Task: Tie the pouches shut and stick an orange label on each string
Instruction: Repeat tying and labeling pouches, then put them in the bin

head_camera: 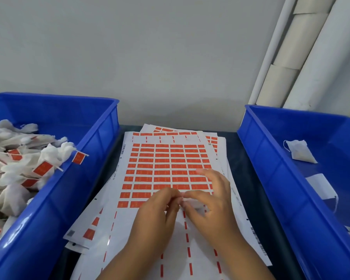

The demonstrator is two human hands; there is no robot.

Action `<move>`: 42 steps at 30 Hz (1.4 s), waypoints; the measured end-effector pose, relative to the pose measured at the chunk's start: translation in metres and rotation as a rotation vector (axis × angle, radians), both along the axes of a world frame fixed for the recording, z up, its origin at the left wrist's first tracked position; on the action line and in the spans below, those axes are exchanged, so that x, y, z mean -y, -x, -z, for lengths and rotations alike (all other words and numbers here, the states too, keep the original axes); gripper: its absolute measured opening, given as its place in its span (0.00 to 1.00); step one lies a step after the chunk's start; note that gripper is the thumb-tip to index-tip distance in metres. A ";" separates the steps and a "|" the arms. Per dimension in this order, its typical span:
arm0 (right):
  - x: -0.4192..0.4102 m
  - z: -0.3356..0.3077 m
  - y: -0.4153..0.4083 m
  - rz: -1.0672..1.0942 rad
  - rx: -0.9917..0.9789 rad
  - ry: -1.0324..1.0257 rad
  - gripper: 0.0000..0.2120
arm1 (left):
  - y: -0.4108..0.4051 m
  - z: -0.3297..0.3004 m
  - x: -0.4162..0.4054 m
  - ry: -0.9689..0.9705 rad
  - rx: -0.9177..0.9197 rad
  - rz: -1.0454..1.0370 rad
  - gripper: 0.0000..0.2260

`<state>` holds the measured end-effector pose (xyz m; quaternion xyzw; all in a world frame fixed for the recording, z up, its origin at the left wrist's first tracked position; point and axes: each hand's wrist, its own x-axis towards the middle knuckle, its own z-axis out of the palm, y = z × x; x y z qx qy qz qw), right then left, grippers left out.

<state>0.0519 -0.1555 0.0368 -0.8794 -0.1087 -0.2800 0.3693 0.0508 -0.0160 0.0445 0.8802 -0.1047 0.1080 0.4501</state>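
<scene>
A plain pale wall stands behind a dark counter [242, 174] that carries two blue plastic bins with label sheets between them. At the centre, the left hand [158, 209] and right hand [208, 201] meet fingertip to fingertip, both curled in a pinch on something small and white over the top white sheet of orange rectangular labels [166, 168]; whether that is a string or a label edge cannot be told. The sheet's near rows are already stripped. To the left, a blue bin [93, 150] is heaped with tied white fabric pouches [28, 162] bearing orange labels, so much work looks done. To the right, the other blue bin [275, 158] holds an unlabelled white pouch [299, 151] and a few more still waiting.
</scene>
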 end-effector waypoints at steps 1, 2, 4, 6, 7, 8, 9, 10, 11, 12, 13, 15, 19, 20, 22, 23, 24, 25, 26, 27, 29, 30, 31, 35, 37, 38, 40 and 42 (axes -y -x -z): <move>0.000 0.001 0.000 -0.017 -0.026 -0.009 0.11 | 0.001 0.000 0.000 -0.004 0.007 -0.005 0.10; 0.000 0.002 0.000 -0.025 -0.043 -0.015 0.11 | 0.001 0.000 -0.001 -0.009 0.015 -0.018 0.11; 0.000 0.001 0.000 -0.024 -0.064 -0.041 0.13 | 0.001 0.000 -0.002 -0.018 0.030 -0.070 0.11; 0.000 -0.001 0.001 -0.007 -0.055 -0.059 0.16 | -0.002 0.000 -0.005 -0.029 0.044 -0.144 0.10; 0.000 -0.002 0.002 0.002 -0.055 -0.069 0.17 | -0.004 -0.001 -0.007 -0.034 0.052 -0.182 0.09; 0.000 -0.003 0.002 0.004 -0.069 -0.077 0.16 | -0.006 -0.002 -0.010 -0.033 0.059 -0.219 0.08; 0.000 -0.005 0.003 -0.004 -0.091 -0.082 0.15 | -0.008 -0.002 -0.012 -0.026 0.063 -0.254 0.08; 0.000 -0.006 0.004 -0.017 -0.117 -0.086 0.14 | -0.010 -0.002 -0.016 -0.014 0.067 -0.285 0.07; 0.000 -0.006 0.004 -0.030 -0.142 -0.095 0.12 | -0.011 -0.003 -0.019 0.000 0.071 -0.313 0.07; 0.000 -0.007 0.005 -0.038 -0.170 -0.103 0.09 | -0.013 -0.003 -0.021 0.013 0.077 -0.338 0.07; -0.001 -0.007 0.005 -0.040 -0.199 -0.104 0.05 | -0.014 -0.003 -0.023 0.025 0.081 -0.359 0.06; -0.002 -0.007 0.005 -0.050 -0.277 -0.090 0.04 | -0.015 -0.002 -0.024 0.053 0.082 -0.387 0.06; -0.003 -0.008 0.004 -0.144 -0.582 -0.134 0.04 | -0.017 -0.001 -0.023 0.141 0.046 -0.383 0.04; -0.002 -0.009 0.004 -0.172 -0.634 -0.142 0.04 | -0.018 0.000 -0.023 0.150 0.045 -0.381 0.05; 0.000 -0.012 0.004 -0.190 -0.710 -0.110 0.03 | -0.020 0.001 -0.023 0.160 0.047 -0.398 0.05; 0.001 -0.015 0.004 -0.192 -0.748 -0.087 0.03 | -0.022 0.001 -0.024 0.167 0.043 -0.414 0.04; 0.001 -0.017 0.004 -0.197 -0.792 -0.070 0.04 | -0.023 0.001 -0.025 0.179 0.037 -0.431 0.04; 0.003 -0.018 0.004 -0.206 -0.831 -0.055 0.04 | -0.024 0.001 -0.025 0.193 0.031 -0.445 0.04; 0.005 -0.020 0.003 -0.212 -0.868 -0.048 0.04 | -0.025 0.001 -0.026 0.206 0.025 -0.454 0.04; 0.007 -0.022 0.002 -0.215 -0.897 -0.051 0.03 | -0.025 0.001 -0.026 0.220 0.017 -0.457 0.04; 0.012 -0.025 0.001 -0.228 -0.939 -0.118 0.05 | -0.025 0.002 -0.027 0.250 -0.006 -0.458 0.04; 0.014 -0.026 0.002 -0.239 -0.948 -0.183 0.06 | -0.026 0.002 -0.028 0.254 -0.025 -0.460 0.04; 0.017 -0.026 0.002 -0.250 -0.942 -0.272 0.08 | -0.027 0.003 -0.029 0.239 -0.051 -0.457 0.04; 0.019 -0.025 0.003 -0.304 -0.795 -0.761 0.12 | -0.030 0.009 -0.027 -0.005 -0.189 -0.275 0.03; 0.019 -0.023 0.000 -0.278 -0.724 -0.944 0.16 | -0.026 0.008 -0.022 -0.093 -0.222 -0.115 0.03; 0.019 -0.022 -0.001 -0.248 -0.707 -0.993 0.14 | -0.024 0.007 -0.020 -0.133 -0.229 -0.025 0.04; 0.017 -0.019 -0.002 -0.169 -0.684 -0.971 0.07 | -0.020 0.004 -0.015 -0.212 -0.228 0.144 0.06; 0.016 -0.015 -0.002 -0.094 -0.658 -0.806 0.06 | -0.016 0.001 -0.012 -0.221 -0.204 0.239 0.07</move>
